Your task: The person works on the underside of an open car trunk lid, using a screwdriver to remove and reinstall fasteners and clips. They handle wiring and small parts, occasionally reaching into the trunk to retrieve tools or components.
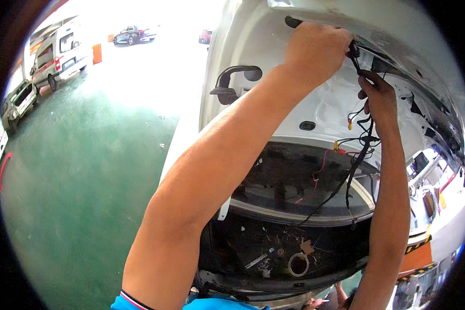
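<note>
Above me is the raised white trunk lid (pixel 328 103) of a car. My left hand (pixel 318 51) reaches up against the lid's inner side, its fingers closed around a small black connector (pixel 353 50) at its right edge; part of the grip is hidden. Just below and to the right, my right hand (pixel 382 103) pinches the black cable running down from that connector. Beneath the right hand hangs the dark wiring harness (pixel 364 147), with thin branches, a red lead (pixel 323 165) and a yellow-tipped end (pixel 350 125).
Below the lid lies the dark trunk floor (pixel 232 243), holding a ring-shaped roll (pixel 298 264), a brown scrap (pixel 307 247) and small debris. A black bracket (pixel 237 77) sticks out from the lid. Another person's hand (pixel 314 304) shows low down. A white van (pixel 61 57) stands far left.
</note>
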Available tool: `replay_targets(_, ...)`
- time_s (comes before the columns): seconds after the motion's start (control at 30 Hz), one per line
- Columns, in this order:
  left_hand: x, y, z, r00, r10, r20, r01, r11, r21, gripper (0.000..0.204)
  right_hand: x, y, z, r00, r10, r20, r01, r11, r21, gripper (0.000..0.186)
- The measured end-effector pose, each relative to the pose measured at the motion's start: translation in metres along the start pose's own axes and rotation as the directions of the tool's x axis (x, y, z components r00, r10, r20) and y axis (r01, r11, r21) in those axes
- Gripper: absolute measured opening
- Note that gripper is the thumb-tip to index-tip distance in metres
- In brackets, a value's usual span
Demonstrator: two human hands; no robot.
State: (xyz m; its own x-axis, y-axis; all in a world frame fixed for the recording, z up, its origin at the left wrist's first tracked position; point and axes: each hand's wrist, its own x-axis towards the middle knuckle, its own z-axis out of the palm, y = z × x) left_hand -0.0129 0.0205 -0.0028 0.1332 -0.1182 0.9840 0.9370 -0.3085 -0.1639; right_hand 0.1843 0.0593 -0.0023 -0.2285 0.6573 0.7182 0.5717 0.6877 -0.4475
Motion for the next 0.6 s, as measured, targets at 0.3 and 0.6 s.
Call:
replay_targets(0.3, 0.029, 0.018, 0.010, 0.989, -0.044, -0.139, 0.028, 0.993, -0.114, 0.017, -0.002, -0.020, 0.003, 0.998, 0.060, -0.033, -0.060, 0.998, -0.004, 0.036)
replay_targets(0.6, 0.019, 0.029, -0.021, 0.965, -0.184, 0.189, 0.218, 0.959, -0.179, 0.030, 0.000, -0.004, -0.002, 1.000, 0.006, -0.027, -0.006, 1.000, -0.012, 0.035)
